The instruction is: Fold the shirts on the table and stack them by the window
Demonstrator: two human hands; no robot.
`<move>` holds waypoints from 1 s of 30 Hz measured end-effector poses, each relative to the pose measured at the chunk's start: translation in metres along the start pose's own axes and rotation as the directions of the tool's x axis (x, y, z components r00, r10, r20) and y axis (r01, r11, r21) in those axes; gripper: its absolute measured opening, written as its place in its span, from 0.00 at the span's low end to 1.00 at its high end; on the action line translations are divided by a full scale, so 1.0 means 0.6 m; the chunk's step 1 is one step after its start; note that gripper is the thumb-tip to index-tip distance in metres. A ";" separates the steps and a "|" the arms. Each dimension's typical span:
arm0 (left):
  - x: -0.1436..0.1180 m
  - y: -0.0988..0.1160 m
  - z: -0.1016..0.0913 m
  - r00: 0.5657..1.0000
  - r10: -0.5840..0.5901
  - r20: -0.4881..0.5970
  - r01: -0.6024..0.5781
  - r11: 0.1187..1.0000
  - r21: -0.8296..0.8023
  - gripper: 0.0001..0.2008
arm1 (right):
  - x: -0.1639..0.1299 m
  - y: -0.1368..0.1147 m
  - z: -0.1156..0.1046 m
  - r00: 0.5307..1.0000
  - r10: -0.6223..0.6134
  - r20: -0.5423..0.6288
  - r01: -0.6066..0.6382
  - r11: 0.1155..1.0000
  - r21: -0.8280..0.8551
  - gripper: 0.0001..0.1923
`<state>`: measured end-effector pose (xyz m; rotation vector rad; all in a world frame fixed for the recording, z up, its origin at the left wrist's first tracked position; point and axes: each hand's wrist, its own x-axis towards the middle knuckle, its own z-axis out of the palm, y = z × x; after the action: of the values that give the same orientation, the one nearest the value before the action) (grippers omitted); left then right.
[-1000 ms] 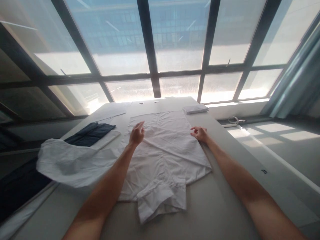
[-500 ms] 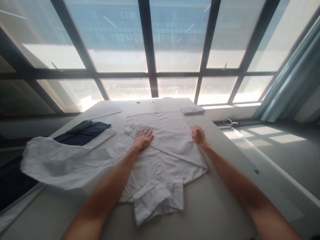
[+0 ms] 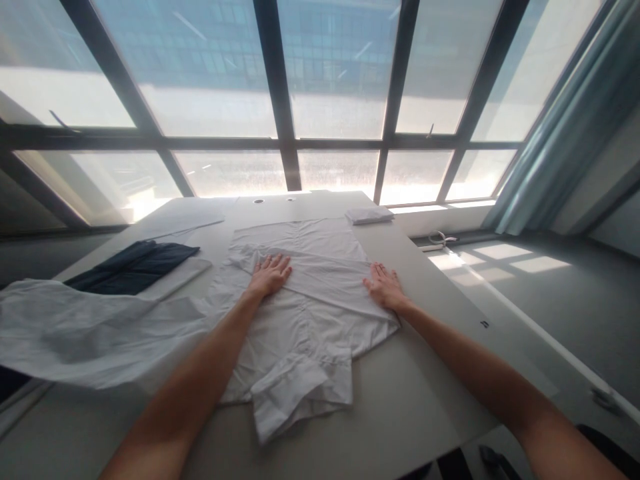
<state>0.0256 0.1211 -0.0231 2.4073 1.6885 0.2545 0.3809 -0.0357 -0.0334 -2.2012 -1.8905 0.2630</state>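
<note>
Pressing the fold flat

My left hand (image 3: 270, 275) and right hand (image 3: 384, 288) lie open, fingers spread, gripping nothing, flat on the wrinkled white cotton shirt (image 3: 305, 313) on the table (image 3: 400, 407); next comes smoothing outward, I judge.

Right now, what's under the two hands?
Both the left hand and the right hand lie flat on a white shirt spread over the table. The tabletop beneath is covered.

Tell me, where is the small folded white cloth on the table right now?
In the head view, the small folded white cloth lies at the table's far right edge near the window, just beyond the spread white shirt and ahead of the right hand.
</note>
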 end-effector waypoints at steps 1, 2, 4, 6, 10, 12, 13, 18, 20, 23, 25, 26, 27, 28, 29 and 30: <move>-0.002 0.003 -0.003 1.000 -0.005 0.022 0.004 0.999 0.050 0.30 | 0.005 0.008 -0.002 1.000 0.026 -0.009 -0.026 1.000 -0.007 0.33; -0.004 0.006 -0.005 0.999 -0.010 0.039 0.006 0.996 0.093 0.30 | 0.010 0.016 -0.004 0.998 0.051 -0.028 -0.051 0.999 -0.010 0.32; -0.007 0.011 -0.009 0.998 -0.019 0.058 0.010 0.989 0.147 0.31 | 0.018 0.030 -0.007 0.991 0.103 -0.086 -0.103 0.995 0.005 0.30; -0.009 0.014 -0.011 0.998 -0.016 0.058 0.007 0.987 0.164 0.31 | 0.022 0.040 -0.009 0.978 0.149 -0.144 -0.144 0.989 0.042 0.28; -0.009 0.015 -0.012 0.998 -0.014 0.057 0.004 0.987 0.163 0.31 | 0.015 0.034 -0.010 0.968 0.093 -0.233 -0.063 0.989 0.132 0.29; -0.007 0.014 -0.011 0.998 -0.016 0.066 0.005 0.987 0.160 0.31 | 0.003 0.018 -0.006 0.968 -0.039 -0.248 0.077 0.986 0.149 0.30; -0.006 0.013 -0.010 0.998 -0.016 0.068 0.005 0.987 0.158 0.31 | -0.003 0.009 -0.003 0.964 -0.124 -0.234 0.162 0.975 0.150 0.30; -0.003 0.005 -0.003 1.000 -0.004 0.030 0.000 0.990 0.139 0.30 | -0.023 -0.013 0.002 0.915 -0.403 -0.022 0.401 0.902 0.162 0.28; -0.005 0.008 -0.004 1.000 0.020 0.001 -0.020 0.990 0.143 0.28 | -0.020 -0.007 -0.002 0.932 -0.362 0.021 0.354 0.921 0.160 0.27; -0.021 0.039 -0.013 0.971 0.235 -0.042 -0.227 0.964 0.142 0.25 | -0.009 0.007 -0.007 0.949 -0.313 0.038 0.305 0.941 0.150 0.27; -0.044 0.083 -0.021 0.870 0.491 -0.042 -0.486 0.869 0.092 0.24 | -0.001 0.014 -0.006 0.951 -0.309 0.024 0.301 0.938 0.169 0.27; -0.058 0.109 -0.023 0.791 0.611 -0.033 -0.610 0.791 0.051 0.24 | 0.003 0.017 -0.006 0.953 -0.304 0.002 0.298 0.935 0.190 0.27; -0.074 0.137 -0.024 0.706 0.708 -0.030 -0.708 0.706 0.009 0.24 | 0.007 0.020 -0.005 0.957 -0.289 -0.036 0.290 0.932 0.215 0.26; -0.090 0.165 -0.023 0.629 0.777 -0.028 -0.778 0.628 -0.019 0.24 | 0.012 0.024 -0.004 0.961 -0.265 -0.082 0.277 0.930 0.242 0.26; -0.106 0.190 -0.021 0.569 0.822 -0.030 -0.822 0.568 -0.027 0.23 | 0.015 0.027 -0.004 0.964 -0.233 -0.128 0.259 0.928 0.268 0.26; -0.119 0.212 -0.017 0.520 0.854 -0.022 -0.854 0.520 -0.020 0.21 | 0.019 0.031 -0.004 0.965 -0.199 -0.169 0.242 0.926 0.290 0.27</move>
<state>0.1148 0.0117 0.0164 3.0002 0.2987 0.4062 0.4007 -0.0274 -0.0362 -1.7421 -1.8575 0.3331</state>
